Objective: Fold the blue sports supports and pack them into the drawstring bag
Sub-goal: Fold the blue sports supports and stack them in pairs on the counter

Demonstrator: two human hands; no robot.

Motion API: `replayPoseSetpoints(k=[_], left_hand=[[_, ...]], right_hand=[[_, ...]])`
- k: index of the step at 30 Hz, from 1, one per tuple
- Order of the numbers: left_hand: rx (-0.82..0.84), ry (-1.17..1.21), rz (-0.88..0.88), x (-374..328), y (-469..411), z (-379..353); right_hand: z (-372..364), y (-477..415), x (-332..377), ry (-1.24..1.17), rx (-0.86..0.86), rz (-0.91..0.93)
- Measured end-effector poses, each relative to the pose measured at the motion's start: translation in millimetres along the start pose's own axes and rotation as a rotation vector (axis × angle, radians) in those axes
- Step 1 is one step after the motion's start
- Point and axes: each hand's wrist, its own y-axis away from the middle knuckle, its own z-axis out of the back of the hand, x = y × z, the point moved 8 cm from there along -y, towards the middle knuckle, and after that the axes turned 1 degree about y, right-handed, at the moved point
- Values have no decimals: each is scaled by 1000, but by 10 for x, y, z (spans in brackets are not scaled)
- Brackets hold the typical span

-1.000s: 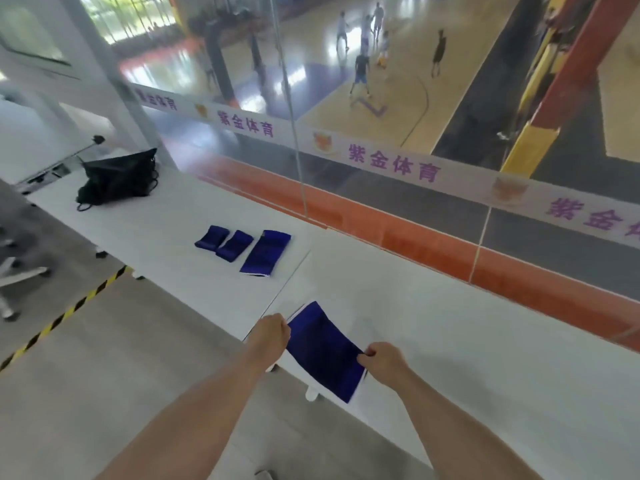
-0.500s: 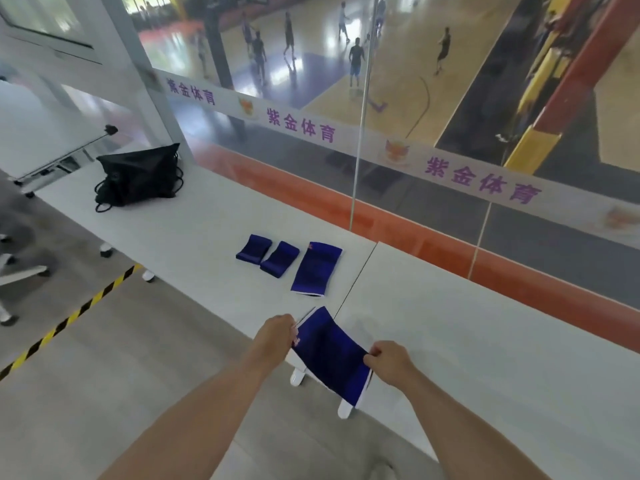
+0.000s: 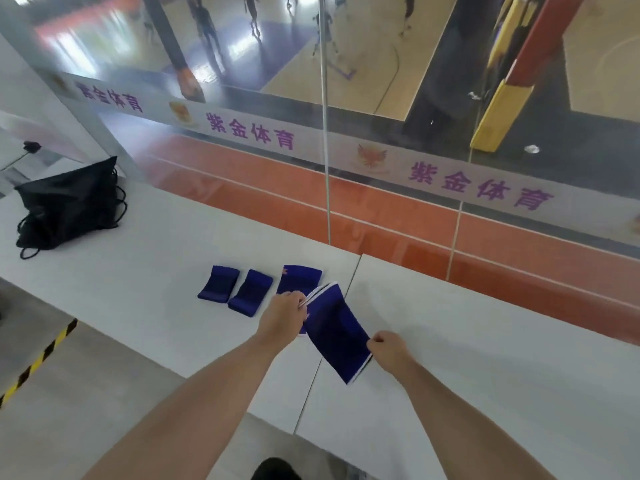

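Folding is in hand. The left grip [image 3: 282, 313] pinches the far end of a support [image 3: 334, 327] and the right grip [image 3: 388, 344] pinches its near end, spreading it over the tabletop [image 3: 138, 271], well right of the bag [image 3: 69, 202]. Three supports [image 3: 250, 292] lie between it and the bag. The next move probably calls for bringing both ends together, edges aligned.

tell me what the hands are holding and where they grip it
One blue support, between both hands: the left hand pinches its far white-trimmed end, the right hand pinches the edge near its lower end.
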Motion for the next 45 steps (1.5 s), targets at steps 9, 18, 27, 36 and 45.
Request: replayPoseSetpoints(k=[9, 18, 27, 36, 45], left_hand=[[148, 197, -198, -348, -997, -305], [713, -616, -847, 119, -436, -1616], [660, -355, -905, 0, -376, -1624], [609, 128, -455, 47, -728, -1468], [375, 219, -199, 13, -958, -1357]], right_hand=[[-349, -379, -71, -304, -170, -232], [-832, -217, -452, -631, -243, -437], [-635, -44, -523, -749, -261, -451], [-415, -337, -267, -99, -172, 1], [-266, -749, -132, -82, -284, -68]])
